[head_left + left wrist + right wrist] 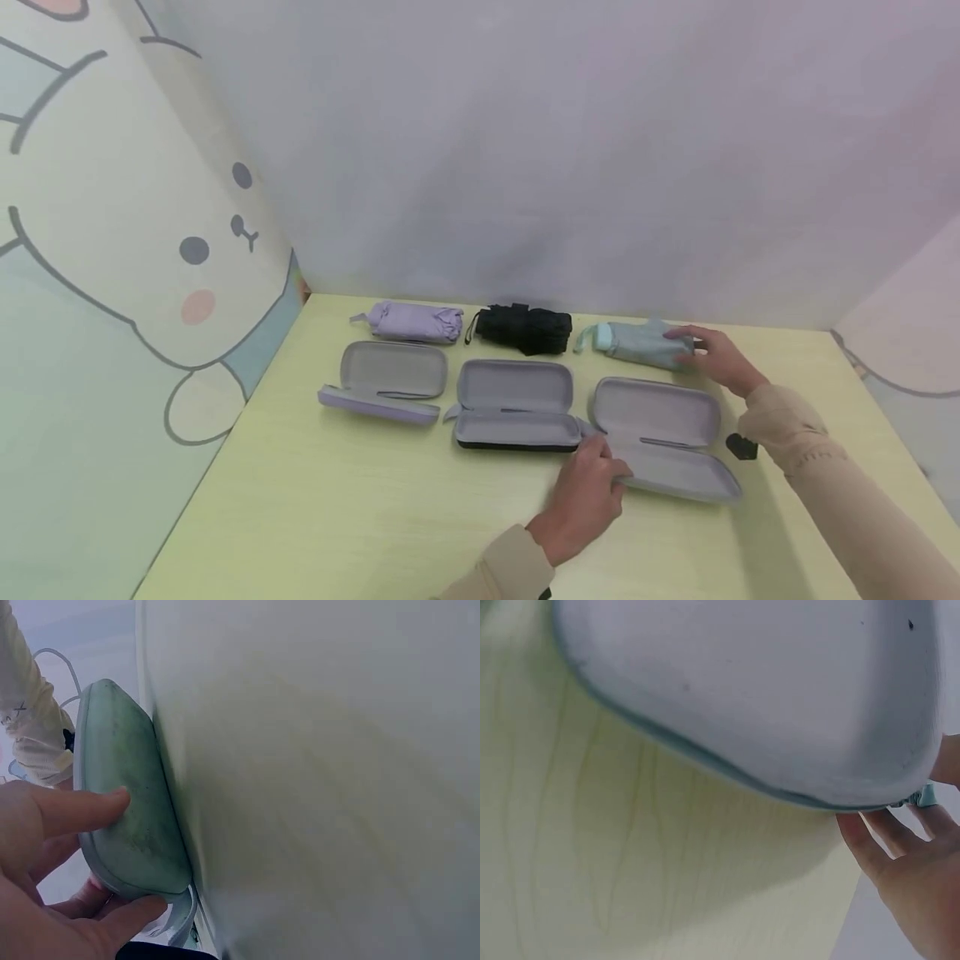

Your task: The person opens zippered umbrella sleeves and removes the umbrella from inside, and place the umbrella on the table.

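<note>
A pale green hard-shell case [675, 471], grey inside, lies unfolded at the right of the table. My left hand [581, 500] holds its near left corner; in the left wrist view the thumb [101, 810] lies across its green outside [131, 772]. Behind this case is a folded grey-green umbrella [645, 343] with a mint handle and strap at its left end. My right hand [716, 358] grips the umbrella's right end, thumb on the near side and fingers over the far side. In the right wrist view the case [765, 690] hides most of the umbrella.
A second unfolded case [517, 427] with a black underside lies in the middle, and a lilac one [378, 406] at the left. Behind them lie a folded black umbrella [525, 329] and a folded lilac umbrella [416, 322]. A wall [525, 167] rises along the table's back edge.
</note>
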Action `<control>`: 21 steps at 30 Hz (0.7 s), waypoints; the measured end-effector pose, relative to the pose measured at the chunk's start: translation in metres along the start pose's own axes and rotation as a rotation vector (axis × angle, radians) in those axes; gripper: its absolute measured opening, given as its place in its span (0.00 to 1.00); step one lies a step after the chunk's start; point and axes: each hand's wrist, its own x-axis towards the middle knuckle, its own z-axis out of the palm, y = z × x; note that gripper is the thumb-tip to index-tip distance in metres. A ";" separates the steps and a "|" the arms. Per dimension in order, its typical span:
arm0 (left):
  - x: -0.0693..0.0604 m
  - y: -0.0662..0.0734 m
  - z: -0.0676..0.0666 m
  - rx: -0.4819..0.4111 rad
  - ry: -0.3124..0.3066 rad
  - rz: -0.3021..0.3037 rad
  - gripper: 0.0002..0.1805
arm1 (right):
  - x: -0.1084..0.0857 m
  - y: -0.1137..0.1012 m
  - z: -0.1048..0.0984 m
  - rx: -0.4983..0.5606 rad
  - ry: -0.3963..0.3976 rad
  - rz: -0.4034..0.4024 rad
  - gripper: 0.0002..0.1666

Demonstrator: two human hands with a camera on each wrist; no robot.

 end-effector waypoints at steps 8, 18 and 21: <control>0.004 -0.001 -0.004 -0.044 -0.055 -0.020 0.13 | -0.007 0.002 -0.003 -0.022 -0.047 0.050 0.26; 0.003 -0.008 -0.042 -0.105 0.007 0.079 0.18 | -0.036 -0.001 -0.022 0.005 -0.103 0.196 0.42; 0.003 -0.015 -0.057 -0.110 0.021 0.110 0.16 | -0.052 -0.004 -0.028 0.014 -0.087 0.206 0.43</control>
